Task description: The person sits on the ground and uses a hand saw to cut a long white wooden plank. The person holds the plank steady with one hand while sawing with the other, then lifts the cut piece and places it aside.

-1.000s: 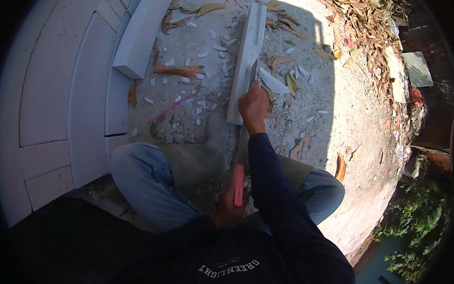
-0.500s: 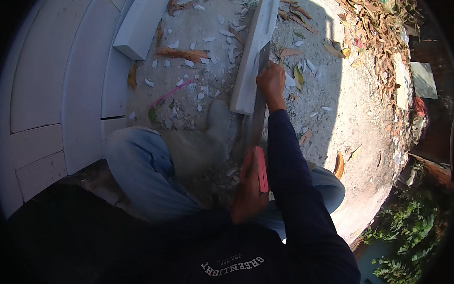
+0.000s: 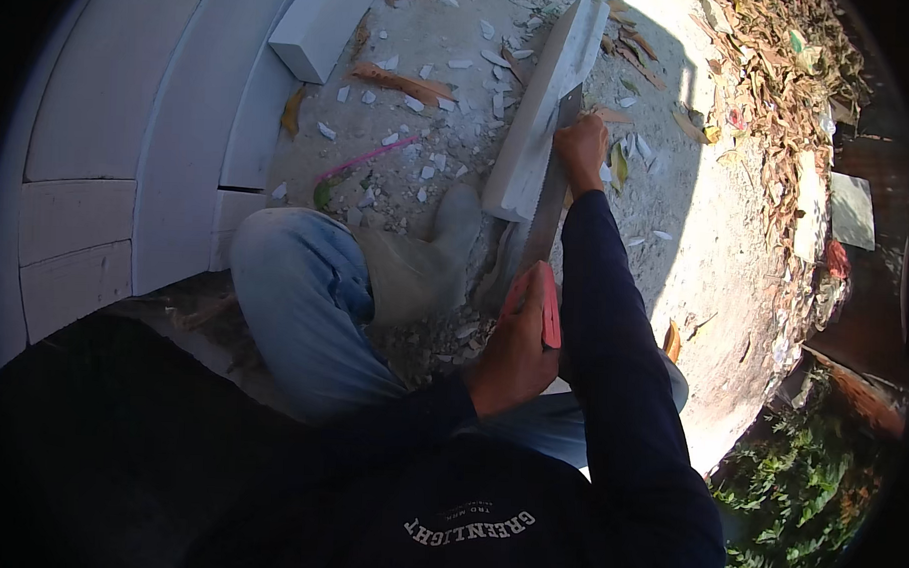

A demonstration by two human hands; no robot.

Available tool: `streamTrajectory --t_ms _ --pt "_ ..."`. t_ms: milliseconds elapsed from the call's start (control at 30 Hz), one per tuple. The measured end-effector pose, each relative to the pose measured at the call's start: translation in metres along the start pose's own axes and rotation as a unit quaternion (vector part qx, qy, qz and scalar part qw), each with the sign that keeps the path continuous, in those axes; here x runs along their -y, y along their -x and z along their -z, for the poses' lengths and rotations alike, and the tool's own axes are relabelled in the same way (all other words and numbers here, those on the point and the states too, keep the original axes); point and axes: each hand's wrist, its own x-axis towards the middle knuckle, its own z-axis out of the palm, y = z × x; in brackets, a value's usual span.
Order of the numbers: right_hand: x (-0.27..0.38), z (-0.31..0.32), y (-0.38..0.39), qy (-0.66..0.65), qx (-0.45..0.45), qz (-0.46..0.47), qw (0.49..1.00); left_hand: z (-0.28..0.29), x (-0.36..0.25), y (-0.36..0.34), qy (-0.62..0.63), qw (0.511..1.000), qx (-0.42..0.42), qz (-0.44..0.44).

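Note:
A hand saw [image 3: 545,215] lies lengthwise along the right side of a long white block [image 3: 531,151], its toothed edge turned toward the block. My left hand [image 3: 517,358] is closed round the saw's red handle [image 3: 549,305], low in front of me. Farther out, my right hand [image 3: 580,148] grips the blade close to its far end, fingers wrapped over the metal. A step or groove runs along the top of the block at its far part. Whether the teeth touch the block I cannot tell.
White chips [image 3: 498,105] and dry leaves [image 3: 401,82] litter the ground. Another white block [image 3: 308,47] stands at the far left beside stacked white blocks [image 3: 184,144]. My boot [image 3: 454,229] is left of the block's near end. A leaf pile [image 3: 771,105] lies at right.
The view has shifted, so the scene sits farther right. The saw handle is less blurred now and a little closer to the block. Both hands keep hold of the saw.

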Motion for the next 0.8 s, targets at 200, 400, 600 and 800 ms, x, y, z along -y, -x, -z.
streamTrajectory --t_ms 200,400,600,800 --pt "0.014 0.013 0.038 -0.006 0.002 -0.007 1.000 0.014 0.005 0.037 -0.034 0.999 0.010 -0.014" --pt "0.000 0.003 -0.006 0.010 -0.025 0.024 0.999 0.007 0.007 -0.009 -0.008 0.999 0.006 -0.034" --pt "0.018 0.013 0.043 0.029 0.008 0.015 0.999 0.008 0.005 0.045 -0.024 0.998 -0.028 -0.042" --pt "0.002 0.020 0.012 0.014 0.018 0.000 1.000 0.005 -0.014 0.020 -0.008 0.999 0.006 -0.052"
